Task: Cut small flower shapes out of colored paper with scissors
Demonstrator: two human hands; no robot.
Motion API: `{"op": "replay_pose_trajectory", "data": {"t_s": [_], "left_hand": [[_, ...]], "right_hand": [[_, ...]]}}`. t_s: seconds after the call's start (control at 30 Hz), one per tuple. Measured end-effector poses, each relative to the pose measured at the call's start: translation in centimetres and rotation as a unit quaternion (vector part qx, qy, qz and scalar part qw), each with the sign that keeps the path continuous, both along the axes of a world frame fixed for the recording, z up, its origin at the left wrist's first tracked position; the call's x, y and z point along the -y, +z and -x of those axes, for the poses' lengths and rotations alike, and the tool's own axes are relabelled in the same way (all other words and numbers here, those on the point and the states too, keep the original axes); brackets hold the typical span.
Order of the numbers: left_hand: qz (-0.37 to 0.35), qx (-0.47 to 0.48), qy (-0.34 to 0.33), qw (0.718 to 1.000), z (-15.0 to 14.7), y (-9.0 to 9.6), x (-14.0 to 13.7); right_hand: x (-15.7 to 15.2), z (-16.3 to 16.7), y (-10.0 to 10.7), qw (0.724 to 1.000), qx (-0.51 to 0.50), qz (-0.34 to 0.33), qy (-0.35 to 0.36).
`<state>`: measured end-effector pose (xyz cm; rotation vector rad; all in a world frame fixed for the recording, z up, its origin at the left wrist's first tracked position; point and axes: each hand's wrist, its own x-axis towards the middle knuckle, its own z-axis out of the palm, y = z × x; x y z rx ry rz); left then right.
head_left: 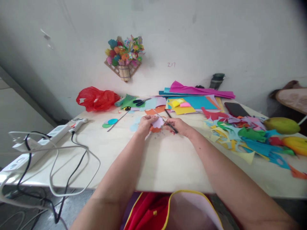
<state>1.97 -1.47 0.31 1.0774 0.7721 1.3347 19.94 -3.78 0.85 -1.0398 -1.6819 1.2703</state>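
As L hand [145, 125] holds lilac ppr [158, 123], R hand [177, 125] w/ scissors [172, 127]

There are two hands [144, 125] [179, 126], two pairs of scissors [172, 128] [139, 102], two fruits [281, 125] [297, 145], one phone [237, 109] and one red bag [96, 99].

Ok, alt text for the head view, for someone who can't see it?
The left hand has a lilac paper piece in its grip, and the right hand has dark-handled scissors in its grip, over a pale table. Colourful paper scraps lie to the right; a power strip sits to the left.
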Motion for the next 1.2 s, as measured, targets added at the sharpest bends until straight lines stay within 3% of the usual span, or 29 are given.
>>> {"op": "replay_pose_trajectory", "data": {"t_s": [0.37,0.7,0.93,1.2], "left_hand": [[-0.002,0.006,0.006,1.000,0.1,0.0,0.0],[-0.021,-0.042,0.010,0.999,0.3,0.0,0.0],[-0.034,-0.116,-0.019,0.992,0.0,-0.1,0.1],[-0.052,-0.129,-0.081,0.987,-0.1,-0.2,0.2]], "right_hand": [[-0.3,-0.2,-0.2,1.000,-0.007,-0.004,0.005],[0.2,-0.4,0.4,0.997,-0.038,0.013,-0.058],[-0.2,-1.1,0.6,0.991,-0.088,-0.003,-0.098],[-0.5,-0.9,0.5,0.983,-0.131,0.001,-0.131]]}}
